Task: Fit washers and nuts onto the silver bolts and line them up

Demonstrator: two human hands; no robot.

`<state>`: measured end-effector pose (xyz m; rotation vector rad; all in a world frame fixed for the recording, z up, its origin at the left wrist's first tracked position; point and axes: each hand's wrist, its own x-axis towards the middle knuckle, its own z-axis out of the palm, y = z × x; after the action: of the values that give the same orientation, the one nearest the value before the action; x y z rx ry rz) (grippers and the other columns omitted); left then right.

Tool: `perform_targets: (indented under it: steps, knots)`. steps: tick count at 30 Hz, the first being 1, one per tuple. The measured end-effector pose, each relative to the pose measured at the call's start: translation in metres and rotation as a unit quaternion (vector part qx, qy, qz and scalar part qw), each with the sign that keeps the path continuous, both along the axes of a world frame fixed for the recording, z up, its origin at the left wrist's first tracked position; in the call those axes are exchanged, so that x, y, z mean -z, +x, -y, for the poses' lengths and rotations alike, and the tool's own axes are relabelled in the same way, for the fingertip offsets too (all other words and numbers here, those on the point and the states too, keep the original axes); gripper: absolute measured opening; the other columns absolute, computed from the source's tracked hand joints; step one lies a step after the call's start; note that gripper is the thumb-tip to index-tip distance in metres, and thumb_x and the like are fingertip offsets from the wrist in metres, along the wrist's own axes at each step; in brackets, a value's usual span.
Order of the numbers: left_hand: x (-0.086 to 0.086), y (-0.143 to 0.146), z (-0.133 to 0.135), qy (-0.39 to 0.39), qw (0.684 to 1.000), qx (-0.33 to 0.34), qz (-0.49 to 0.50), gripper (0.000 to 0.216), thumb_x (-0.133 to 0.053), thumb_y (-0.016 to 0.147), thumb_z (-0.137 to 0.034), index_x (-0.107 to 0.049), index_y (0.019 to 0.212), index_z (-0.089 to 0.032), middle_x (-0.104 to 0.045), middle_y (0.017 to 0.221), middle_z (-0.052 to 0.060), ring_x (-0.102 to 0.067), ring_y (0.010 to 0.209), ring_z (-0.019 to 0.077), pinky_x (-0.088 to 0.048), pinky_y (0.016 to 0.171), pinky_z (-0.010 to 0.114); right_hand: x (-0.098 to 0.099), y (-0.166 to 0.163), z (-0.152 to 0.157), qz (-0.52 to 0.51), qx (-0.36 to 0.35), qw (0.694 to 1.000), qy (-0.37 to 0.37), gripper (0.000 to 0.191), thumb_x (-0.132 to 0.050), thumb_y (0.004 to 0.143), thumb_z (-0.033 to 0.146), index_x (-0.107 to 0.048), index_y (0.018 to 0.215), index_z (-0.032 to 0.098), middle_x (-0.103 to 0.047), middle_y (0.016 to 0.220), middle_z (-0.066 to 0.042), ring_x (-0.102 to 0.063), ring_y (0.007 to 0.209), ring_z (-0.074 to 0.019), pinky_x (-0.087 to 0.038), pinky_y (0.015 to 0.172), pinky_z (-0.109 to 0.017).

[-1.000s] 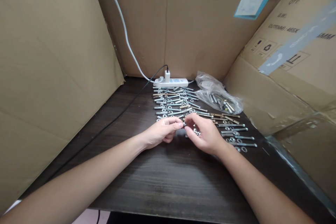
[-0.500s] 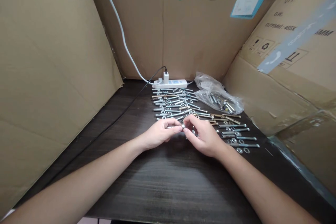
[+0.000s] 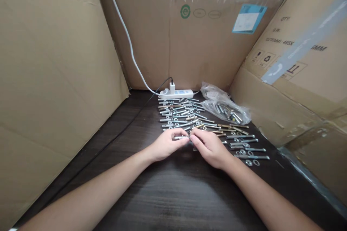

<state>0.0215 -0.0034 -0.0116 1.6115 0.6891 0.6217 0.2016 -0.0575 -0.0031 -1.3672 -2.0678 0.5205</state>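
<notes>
My left hand (image 3: 167, 145) is closed around a slim silver metal bolt (image 3: 177, 138), with thumb and fingers pinching it level above the table. Fingertip to fingertip with it, my right hand (image 3: 208, 147) pinches at the bolt's right end. Whatever small piece sits in those right fingertips is hidden. Just beyond both hands lie rows of bolts, metal sleeves (image 3: 240, 130), nuts and washers. A large flat washer (image 3: 256, 163) lies to the right of my right hand, beside a nut (image 3: 248, 162).
Behind the hardware stands a white power strip (image 3: 179, 94) with a plugged-in charger (image 3: 172, 87). A clear plastic bag (image 3: 226, 106) holds more metal parts. The black cable (image 3: 116, 135) crosses the dark table (image 3: 162, 195) at left. Cardboard walls (image 3: 135, 36) enclose three sides.
The view has tilted up slightly, so everything sits lower. The small shiny piece that showed between my fingertips is now covered by my right fingers, while more of the bolt shows in my left hand.
</notes>
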Motion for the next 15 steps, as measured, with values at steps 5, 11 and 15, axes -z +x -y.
perform_targets:
  steps: [5,11,15]
  knots:
    - [0.0007,-0.0014,-0.0027,-0.012,1.0,-0.01,-0.002,0.031,-0.061,0.079,-0.042,-0.062,0.087,-0.012,-0.053,0.07,-0.002,-0.037,0.052,0.0058,-0.033,0.05,0.019,0.0005,0.0004,0.0005,-0.025,0.011,0.999,0.026,0.013,-0.049,0.087,0.022,-0.052,0.1,0.021,-0.06,0.077,0.001,-0.054,0.063,-0.012,-0.04,0.061,-0.024]
    - [0.0056,-0.0023,-0.0061,-0.016,1.0,-0.011,0.001,0.033,-0.06,0.08,-0.045,-0.057,0.088,-0.013,-0.045,0.063,-0.005,-0.034,0.047,0.0043,-0.026,0.044,0.017,0.0043,0.0006,-0.0017,-0.014,0.015,0.997,0.068,0.019,-0.052,0.082,0.017,-0.053,0.101,0.022,-0.059,0.074,0.002,-0.053,0.059,-0.0107,-0.041,0.059,-0.024]
    - [0.0063,-0.0023,-0.0067,-0.016,1.0,-0.011,-0.004,0.035,-0.06,0.079,-0.047,-0.056,0.088,-0.013,-0.043,0.063,-0.006,-0.033,0.047,0.0043,-0.025,0.043,0.017,0.0058,0.0023,-0.0032,-0.012,0.014,0.998,0.064,0.018,-0.052,0.084,0.021,-0.054,0.102,0.022,-0.059,0.074,0.002,-0.054,0.059,-0.0107,-0.042,0.059,-0.023]
